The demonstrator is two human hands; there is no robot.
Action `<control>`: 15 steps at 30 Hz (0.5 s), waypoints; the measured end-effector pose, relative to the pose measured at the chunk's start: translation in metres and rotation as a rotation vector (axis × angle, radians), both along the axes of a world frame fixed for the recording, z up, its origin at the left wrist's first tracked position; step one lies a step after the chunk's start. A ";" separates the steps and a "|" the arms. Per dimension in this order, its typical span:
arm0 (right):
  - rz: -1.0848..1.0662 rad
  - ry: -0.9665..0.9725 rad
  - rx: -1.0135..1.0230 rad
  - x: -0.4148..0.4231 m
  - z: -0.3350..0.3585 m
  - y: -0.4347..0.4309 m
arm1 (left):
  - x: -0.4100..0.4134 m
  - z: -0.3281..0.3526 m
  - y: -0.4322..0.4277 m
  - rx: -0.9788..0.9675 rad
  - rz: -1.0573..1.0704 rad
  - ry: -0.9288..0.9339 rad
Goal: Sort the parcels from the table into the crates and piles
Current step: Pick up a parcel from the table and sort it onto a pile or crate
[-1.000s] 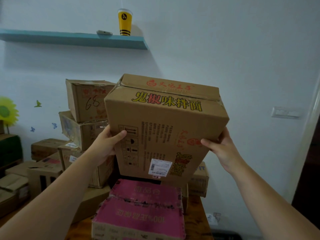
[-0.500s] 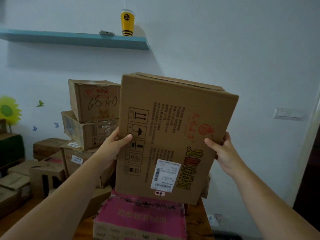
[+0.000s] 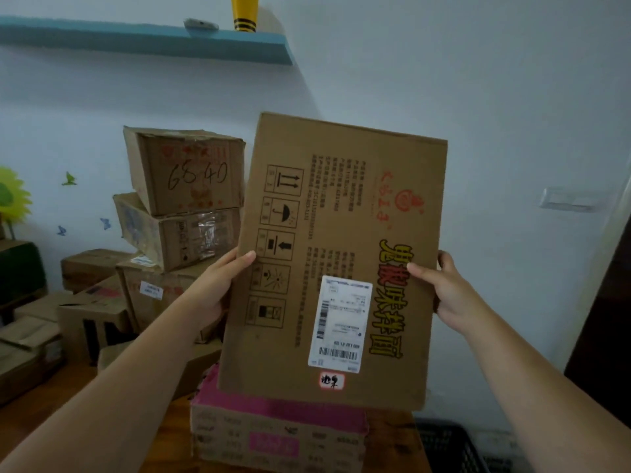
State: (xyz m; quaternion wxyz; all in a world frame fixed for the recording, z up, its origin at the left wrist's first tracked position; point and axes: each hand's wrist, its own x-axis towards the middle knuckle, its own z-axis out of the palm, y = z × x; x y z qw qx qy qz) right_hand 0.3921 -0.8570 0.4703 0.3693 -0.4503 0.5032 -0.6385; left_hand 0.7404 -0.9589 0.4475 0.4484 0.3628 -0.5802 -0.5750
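A large brown cardboard parcel with yellow lettering and a white shipping label is held up in front of me, its broad printed face turned toward the camera. My left hand grips its left edge, thumb on the front face. My right hand grips its right edge, thumb on the front. Below it a carton with a pink top sits on the wooden table.
A leaning stack of brown boxes, the top one marked 6840, stands to the left, with more boxes around it. A black crate shows at the lower right. A blue wall shelf carries a yellow cup.
Both hands have tipped the parcel upright, so its top flap has dropped out of view and the broad labelled face now faces me. The view has moved closer.
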 end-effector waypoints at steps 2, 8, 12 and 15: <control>0.040 -0.017 0.002 -0.002 -0.007 0.000 | 0.000 -0.004 -0.001 0.011 -0.033 -0.057; -0.094 -0.010 0.058 -0.001 -0.026 0.002 | -0.009 -0.019 0.003 0.025 0.082 -0.098; -0.075 0.008 0.119 0.001 -0.031 0.009 | -0.018 -0.030 0.008 0.106 0.077 -0.070; 0.009 -0.058 0.166 -0.004 -0.042 0.018 | -0.024 -0.038 0.009 0.168 0.003 -0.045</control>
